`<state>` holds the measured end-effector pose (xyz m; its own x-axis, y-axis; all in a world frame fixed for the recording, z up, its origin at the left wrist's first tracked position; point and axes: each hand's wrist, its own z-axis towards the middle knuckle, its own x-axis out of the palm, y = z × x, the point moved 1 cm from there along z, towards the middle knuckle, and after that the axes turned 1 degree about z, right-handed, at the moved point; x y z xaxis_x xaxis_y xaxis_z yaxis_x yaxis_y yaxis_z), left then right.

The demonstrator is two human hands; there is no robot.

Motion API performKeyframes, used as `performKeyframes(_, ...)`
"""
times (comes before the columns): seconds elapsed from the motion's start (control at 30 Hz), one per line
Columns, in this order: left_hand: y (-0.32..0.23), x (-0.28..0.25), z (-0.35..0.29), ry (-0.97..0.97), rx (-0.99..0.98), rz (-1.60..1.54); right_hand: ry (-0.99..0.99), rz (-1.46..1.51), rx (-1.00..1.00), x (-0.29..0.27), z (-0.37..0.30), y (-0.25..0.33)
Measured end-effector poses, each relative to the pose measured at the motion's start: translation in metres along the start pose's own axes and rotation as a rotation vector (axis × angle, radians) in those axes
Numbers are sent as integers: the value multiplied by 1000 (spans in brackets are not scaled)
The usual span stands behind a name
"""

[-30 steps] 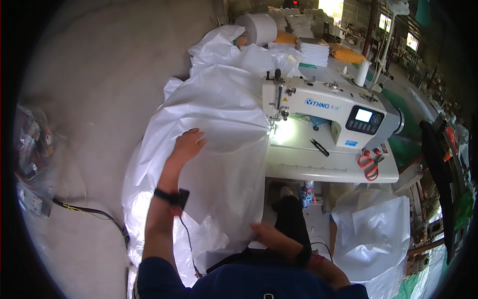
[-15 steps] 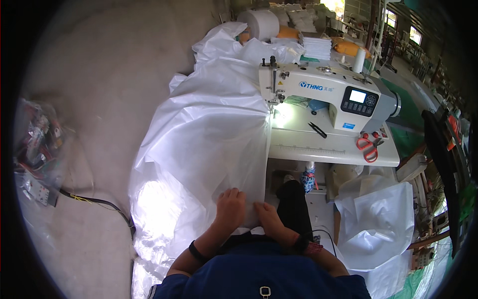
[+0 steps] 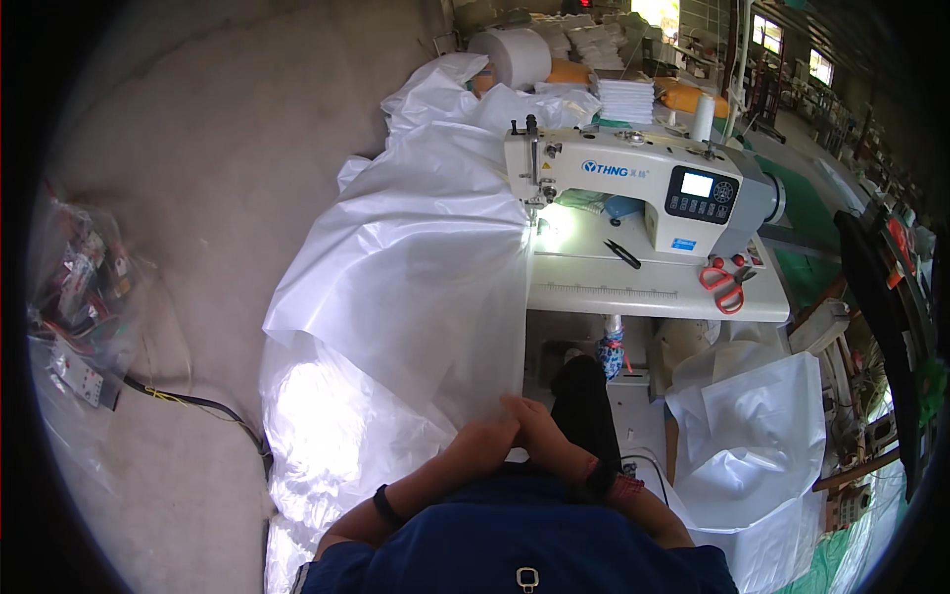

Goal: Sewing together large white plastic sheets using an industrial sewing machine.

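A large white sheet of thin, shiny material (image 3: 426, 287) hangs in folds from the sewing machine (image 3: 643, 178) down to my lap. Its right edge runs from the lit needle area to my hands. Close to my body, my right hand (image 3: 542, 436) is closed on the sheet's near edge, fingertips pinched together. My left hand (image 3: 483, 441) is closed right beside it, touching it at the same edge; its fingertips are mostly hidden. The upper end of the sheet lies at the machine's needle.
Black thread snips (image 3: 622, 253) and red-handled scissors (image 3: 724, 285) lie on the machine table (image 3: 604, 295). More white material (image 3: 747, 436) hangs at the right. A bag of mixed parts (image 3: 84, 287) and a black cable (image 3: 198, 401) are at the left.
My left hand has moved right and toward my body, from the sheet's surface to beside my right hand. The view has shifted slightly.
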<state>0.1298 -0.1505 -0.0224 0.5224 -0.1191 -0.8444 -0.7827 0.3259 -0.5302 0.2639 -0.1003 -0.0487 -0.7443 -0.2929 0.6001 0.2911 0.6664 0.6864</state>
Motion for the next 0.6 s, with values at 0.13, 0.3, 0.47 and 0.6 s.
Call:
performKeyframes(0.13, 2, -3, -25, 285, -219, -157, -18, -62, -10, 0, -3, -1)
performKeyframes(0.3, 65, -45, -21, -364, -422, -107, 79, 62, -53, -8, -9, -8)
performKeyframes(0.47, 120, -108, -12, -640, -717, 625, 31, 60, 15, -15, -4, -18)
performKeyframes(0.6, 77, -97, -4, -580, -356, 35, -15, 114, 43, -15, 2, -27)
